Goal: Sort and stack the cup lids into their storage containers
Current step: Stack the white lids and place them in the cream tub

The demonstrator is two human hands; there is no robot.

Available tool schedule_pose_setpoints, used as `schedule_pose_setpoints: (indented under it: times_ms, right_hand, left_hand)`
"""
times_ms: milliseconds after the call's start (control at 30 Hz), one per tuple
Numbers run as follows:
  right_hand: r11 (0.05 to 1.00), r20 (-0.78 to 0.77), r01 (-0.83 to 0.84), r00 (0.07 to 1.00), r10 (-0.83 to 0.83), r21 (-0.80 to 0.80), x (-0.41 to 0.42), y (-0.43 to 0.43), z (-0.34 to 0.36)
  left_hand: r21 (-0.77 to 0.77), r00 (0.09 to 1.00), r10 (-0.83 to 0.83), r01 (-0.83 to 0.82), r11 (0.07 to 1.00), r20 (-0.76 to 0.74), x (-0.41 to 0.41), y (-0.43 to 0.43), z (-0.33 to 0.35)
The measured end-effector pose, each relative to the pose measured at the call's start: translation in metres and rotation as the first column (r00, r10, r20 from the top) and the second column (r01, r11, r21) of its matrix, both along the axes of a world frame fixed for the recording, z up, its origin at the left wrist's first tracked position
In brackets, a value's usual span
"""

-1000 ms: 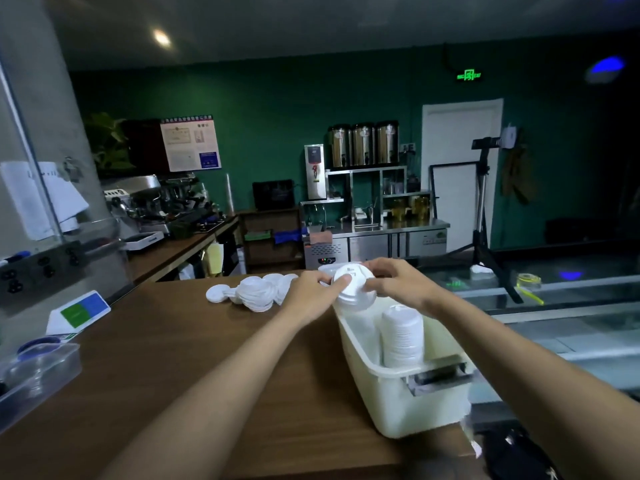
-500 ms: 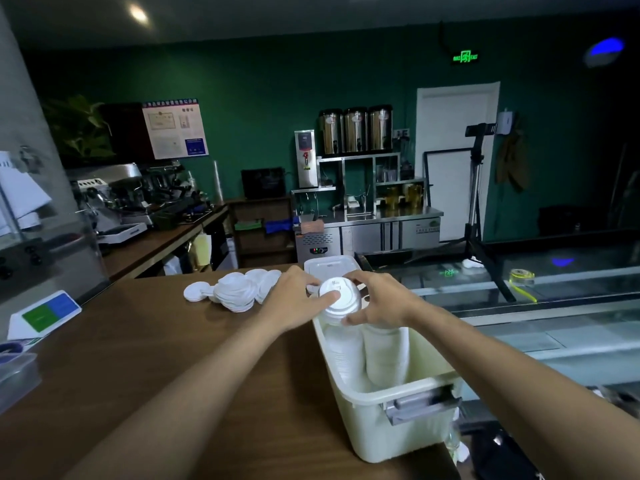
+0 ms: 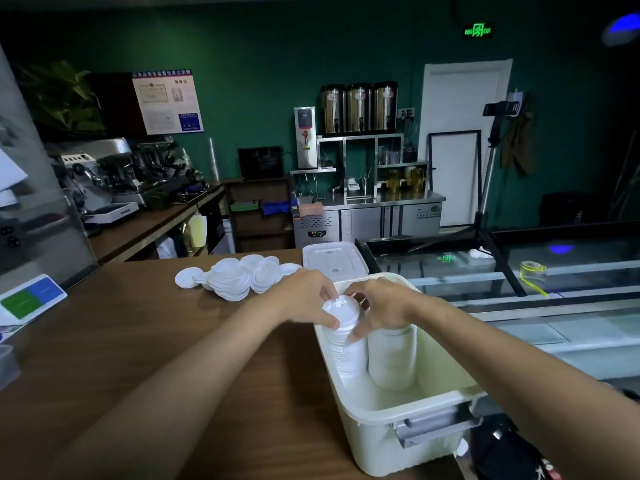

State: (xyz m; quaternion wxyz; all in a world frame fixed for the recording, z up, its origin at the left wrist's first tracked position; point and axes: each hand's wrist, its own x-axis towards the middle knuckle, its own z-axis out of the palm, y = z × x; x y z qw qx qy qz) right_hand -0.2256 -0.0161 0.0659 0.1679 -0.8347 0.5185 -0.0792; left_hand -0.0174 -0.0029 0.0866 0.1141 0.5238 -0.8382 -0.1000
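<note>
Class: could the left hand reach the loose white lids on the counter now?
Probably yes: the loose white plastic lids lie on the wooden counter beyond the left hand, unobstructed, though it now holds a lid stack.

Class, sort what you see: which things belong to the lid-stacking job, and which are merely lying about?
Job: left hand, right hand, held lid stack, second lid stack, white bin, loose lids.
Lying about: green-and-blue card, tape roll, tripod, espresso machine.

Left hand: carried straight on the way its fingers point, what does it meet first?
The lid stack in the bin: the left hand points rightward and grips its top. Past that, probably the right hand, though depth is unclear.
</note>
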Motion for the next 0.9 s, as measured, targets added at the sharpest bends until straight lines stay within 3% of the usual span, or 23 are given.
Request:
schedule_pose_setpoints:
  times_ms: [133,233,500,900]
  right_hand:
    - [0.999,-0.005,0.006,1.000,-0.006,0.042,-0.002,0.000,0.000]
    - [0.999,0.075,0.018,0.997,-0.020,0.027,-0.004,-0.004,-0.001]
    - [0.999,0.068,0.036,0.997,-0.035,-0.006,-0.006,-0.011,0.000]
    - [0.999,0.047,0.036,0.998,-0.037,0.030,-0.005,-0.010,-0.003]
  left_hand:
    - [-0.001,0.996,0.003,-0.002,1.000,0.087,-0.009,-0.006,0.000]
    - [0.048,0.999,-0.013,0.011,0.999,0.050,-0.010,-0.012,-0.003]
    - [0.121,0.998,0.007,0.000,0.993,-0.057,-0.008,-0.016,-0.001]
    - [0.113,0.998,-0.013,0.007,0.994,0.055,-0.015,-0.030,-0.008]
